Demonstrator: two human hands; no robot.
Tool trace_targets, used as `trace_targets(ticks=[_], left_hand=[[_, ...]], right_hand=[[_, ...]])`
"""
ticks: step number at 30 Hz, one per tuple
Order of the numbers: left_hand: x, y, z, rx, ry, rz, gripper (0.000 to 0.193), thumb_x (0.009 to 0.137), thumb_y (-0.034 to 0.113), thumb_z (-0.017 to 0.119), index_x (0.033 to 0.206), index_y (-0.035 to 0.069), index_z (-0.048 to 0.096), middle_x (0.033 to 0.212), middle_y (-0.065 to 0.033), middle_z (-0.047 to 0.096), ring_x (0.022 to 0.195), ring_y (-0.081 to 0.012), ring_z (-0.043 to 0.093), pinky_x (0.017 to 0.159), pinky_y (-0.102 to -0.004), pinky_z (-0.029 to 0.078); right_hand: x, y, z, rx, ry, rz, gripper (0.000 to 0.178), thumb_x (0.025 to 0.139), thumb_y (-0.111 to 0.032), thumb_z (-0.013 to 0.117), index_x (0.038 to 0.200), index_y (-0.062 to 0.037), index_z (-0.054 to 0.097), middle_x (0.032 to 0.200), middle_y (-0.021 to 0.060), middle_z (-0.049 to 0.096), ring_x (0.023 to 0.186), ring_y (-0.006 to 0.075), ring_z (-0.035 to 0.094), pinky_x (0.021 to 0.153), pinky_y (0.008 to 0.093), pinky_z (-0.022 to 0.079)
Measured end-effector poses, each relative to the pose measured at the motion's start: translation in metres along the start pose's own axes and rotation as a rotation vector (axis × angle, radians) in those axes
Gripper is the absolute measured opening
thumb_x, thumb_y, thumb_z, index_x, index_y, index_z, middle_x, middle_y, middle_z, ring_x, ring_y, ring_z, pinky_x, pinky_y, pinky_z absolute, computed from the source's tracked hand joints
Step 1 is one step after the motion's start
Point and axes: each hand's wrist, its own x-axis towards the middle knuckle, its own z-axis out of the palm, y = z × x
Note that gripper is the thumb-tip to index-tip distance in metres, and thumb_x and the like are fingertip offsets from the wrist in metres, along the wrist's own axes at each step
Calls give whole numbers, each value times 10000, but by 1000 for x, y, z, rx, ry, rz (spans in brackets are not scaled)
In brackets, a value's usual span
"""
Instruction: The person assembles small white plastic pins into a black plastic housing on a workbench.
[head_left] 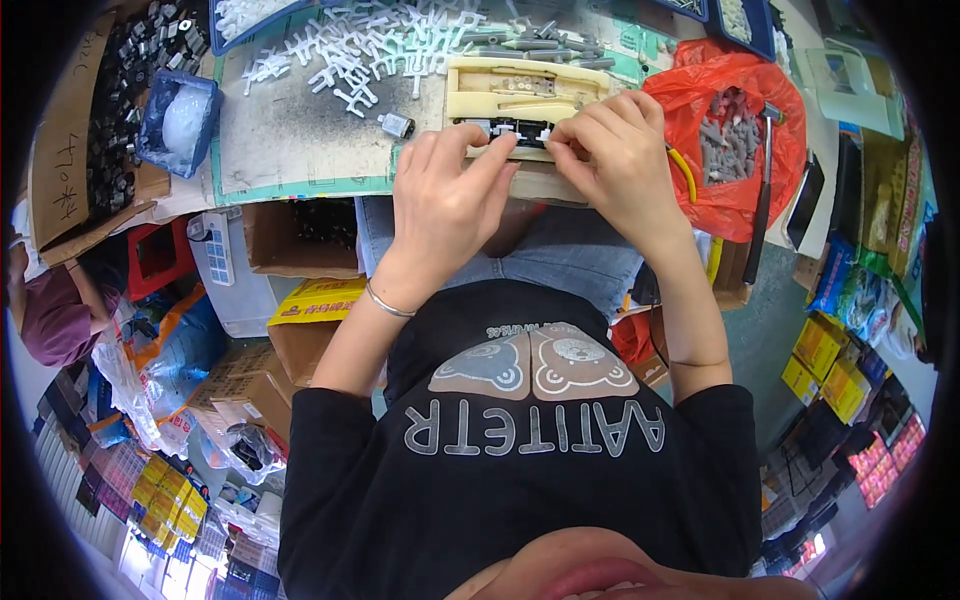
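Note:
A black mechanism (528,129) with small white parts lies along the near side of a cream-coloured moulded holder (480,103). At its left end, my left hand (440,195) has its fingers bent and its thumb close to the forefinger; whatever lies between them is hidden. My right hand (622,165) is at the right end, with thumb and forefinger pinched on a small white plastic part (545,134). Just left of my left hand lies a small silver motor (397,125).
White branched plastic pieces (370,50) are heaped at the back. A red bag (670,95) of grey parts and a hammer (767,170) lie right, beside a yellow-handled tool (683,172). Left are a blue bin (212,125) and a carton (65,130) of motors.

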Motion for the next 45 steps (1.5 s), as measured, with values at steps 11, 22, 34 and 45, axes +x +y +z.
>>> trace_targets(ticks=[11, 22, 34, 45], left_hand=[[-6, -8, 16, 160, 44, 122, 258, 716, 133, 669, 969, 86, 655, 754, 8, 493, 677, -153, 494, 627, -310, 342], [-14, -6, 22, 182, 8, 214, 375, 688, 131, 711, 1060, 119, 666, 724, 25, 494, 615, -136, 474, 622, -298, 327], [-9, -16, 26, 190, 111, 236, 297, 690, 143, 651, 983, 101, 664, 681, 20, 442, 603, -135, 452, 606, -295, 319], [-12, -12, 24, 205, 27, 273, 315, 700, 158, 664, 1006, 85, 663, 658, 20, 406, 593, -120, 457, 593, -276, 317]], right_hand=[[15, -3, 5, 11, -135, -22, 55, 736, -116, 654, 732, -76, 618, 730, 45, 599, 797, 209, 562, 912, 386, 345], [-1, 0, 3, 119, -57, 103, 157, 734, -152, 699, 869, -88, 651, 791, 12, 607, 834, 182, 568, 941, 400, 296], [13, 2, 6, 35, -119, -28, 63, 718, -123, 663, 733, -88, 613, 746, 21, 577, 803, 195, 559, 929, 409, 321], [10, 3, -3, 154, -164, 119, 89, 744, -123, 661, 821, -85, 687, 766, 20, 573, 834, 193, 556, 918, 418, 318]])
